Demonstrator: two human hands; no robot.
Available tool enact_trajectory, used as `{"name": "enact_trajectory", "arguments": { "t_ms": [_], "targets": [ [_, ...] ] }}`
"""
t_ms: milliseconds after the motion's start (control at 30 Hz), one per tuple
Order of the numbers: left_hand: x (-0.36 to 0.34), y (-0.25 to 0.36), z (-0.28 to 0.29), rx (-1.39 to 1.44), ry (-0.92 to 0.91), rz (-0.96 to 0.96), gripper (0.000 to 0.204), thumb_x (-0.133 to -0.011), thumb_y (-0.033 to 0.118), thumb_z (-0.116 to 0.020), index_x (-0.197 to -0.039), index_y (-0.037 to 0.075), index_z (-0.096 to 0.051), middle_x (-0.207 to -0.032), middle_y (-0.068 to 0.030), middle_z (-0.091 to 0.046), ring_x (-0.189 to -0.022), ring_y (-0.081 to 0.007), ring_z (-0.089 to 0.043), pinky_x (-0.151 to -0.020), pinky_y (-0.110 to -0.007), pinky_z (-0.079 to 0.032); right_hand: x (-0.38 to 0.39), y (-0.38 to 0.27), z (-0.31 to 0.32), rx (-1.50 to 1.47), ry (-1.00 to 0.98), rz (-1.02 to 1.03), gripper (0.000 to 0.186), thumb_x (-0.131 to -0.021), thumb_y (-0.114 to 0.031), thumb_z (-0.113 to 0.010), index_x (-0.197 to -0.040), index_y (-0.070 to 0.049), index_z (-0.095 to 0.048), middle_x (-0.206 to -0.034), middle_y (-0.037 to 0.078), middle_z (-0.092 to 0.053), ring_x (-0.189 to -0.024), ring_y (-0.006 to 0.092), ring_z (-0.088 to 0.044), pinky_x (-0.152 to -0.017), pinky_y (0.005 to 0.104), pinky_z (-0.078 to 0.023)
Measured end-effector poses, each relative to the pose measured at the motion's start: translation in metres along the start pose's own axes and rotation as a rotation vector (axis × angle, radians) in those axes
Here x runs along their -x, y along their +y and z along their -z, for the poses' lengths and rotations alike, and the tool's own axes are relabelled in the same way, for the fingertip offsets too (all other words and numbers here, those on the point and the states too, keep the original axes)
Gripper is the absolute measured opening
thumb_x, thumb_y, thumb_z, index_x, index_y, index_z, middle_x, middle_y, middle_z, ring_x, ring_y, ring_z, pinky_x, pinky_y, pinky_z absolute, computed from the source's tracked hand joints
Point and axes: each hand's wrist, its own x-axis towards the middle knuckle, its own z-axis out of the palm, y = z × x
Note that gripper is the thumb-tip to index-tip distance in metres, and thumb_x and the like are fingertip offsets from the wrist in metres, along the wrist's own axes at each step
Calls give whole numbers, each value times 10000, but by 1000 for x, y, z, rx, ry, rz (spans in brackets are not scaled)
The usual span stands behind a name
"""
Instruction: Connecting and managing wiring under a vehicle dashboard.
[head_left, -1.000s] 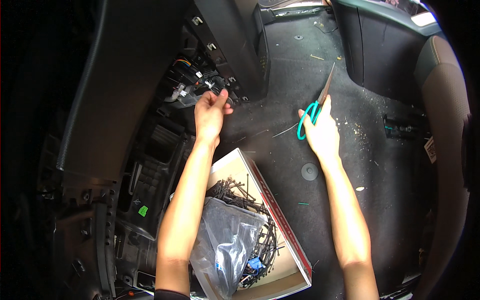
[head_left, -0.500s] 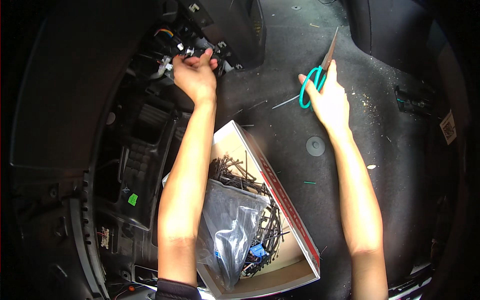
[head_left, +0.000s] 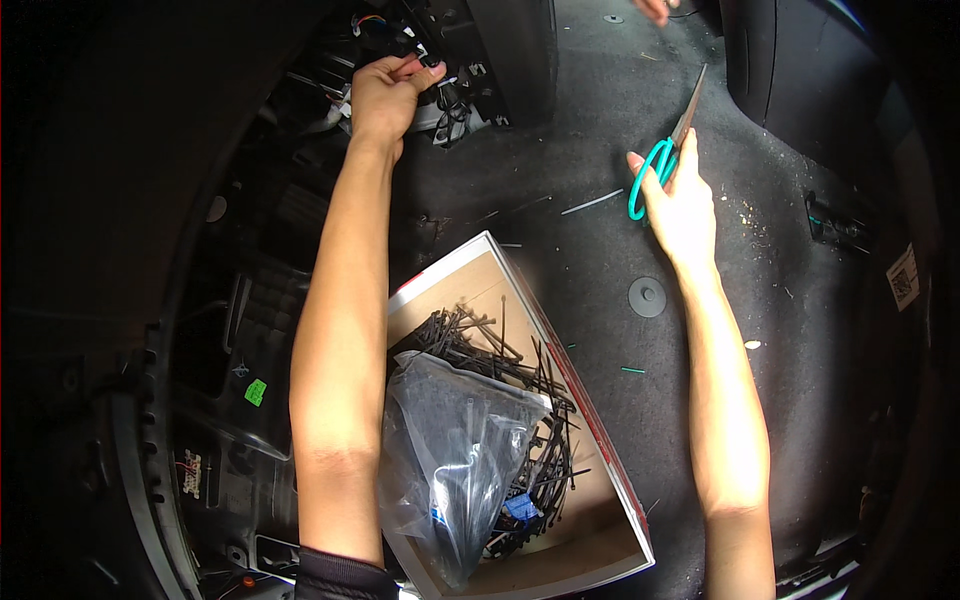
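My right hand (head_left: 684, 205) grips a pair of scissors with teal handles (head_left: 640, 200), its blades pointing forward and its thumb at the handle loops. Up at the far left, my left hand (head_left: 388, 100) is closed in a pinch beside the wiring (head_left: 452, 110) by a dark trim panel; what its fingertips hold is too small to make out. Black cables and white connectors surround those fingers. Between my forearms sits an open cardboard box (head_left: 590, 420) with many loose black cable ties (head_left: 480, 345) and a clear plastic bag (head_left: 455, 440).
Another person's hand (head_left: 655, 10) shows at the top edge. A thin pale strip (head_left: 592, 202), a round grey cap (head_left: 647, 297) and scattered crumbs lie on the dark floor (head_left: 560, 160). Black plastic trim with a green sticker (head_left: 255, 392) runs along the left.
The view has shifted a little. My left hand has turned, its fingers now in a tighter pinch by the wiring. Another person's hand has come in at the top. The scissors stay in my right hand.
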Motion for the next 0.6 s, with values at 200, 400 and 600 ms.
{"name": "enact_trajectory", "arguments": {
  "t_ms": [200,400,600],
  "targets": [
    [-10,-1,6,10,-137,-33,396,-757,155,-834,-1045,-43,-647,-945,-48,-671,-905,-97,-598,-904,-236,-428,-3,5,-1,-26,12,5,891,-845,-471,-662,-1457,52,-282,-730,148,-650,-740,292,-690,-724,383,-521],
    [-7,-30,-2,-306,192,-442,309,-776,239,-809,-769,-11,-626,-664,-81,-576,-579,-171,-518,-569,-307,-429,-2,-3,5,-76,-44,-18,882,-844,-453,-666,-1464,38,-275,-749,160,-654,-752,318,-687,-713,404,-519],
    [32,-7,-15,-591,257,-485,207,-875,203,-676,-877,-2,-710,-803,-194,-631,-731,-387,-622,-678,-452,-476,-3,-2,6,-63,-57,-28,891,-843,-435,-673,-1468,42,-255,-735,149,-643,-734,324,-676,-699,404,-516]
  ]
}}
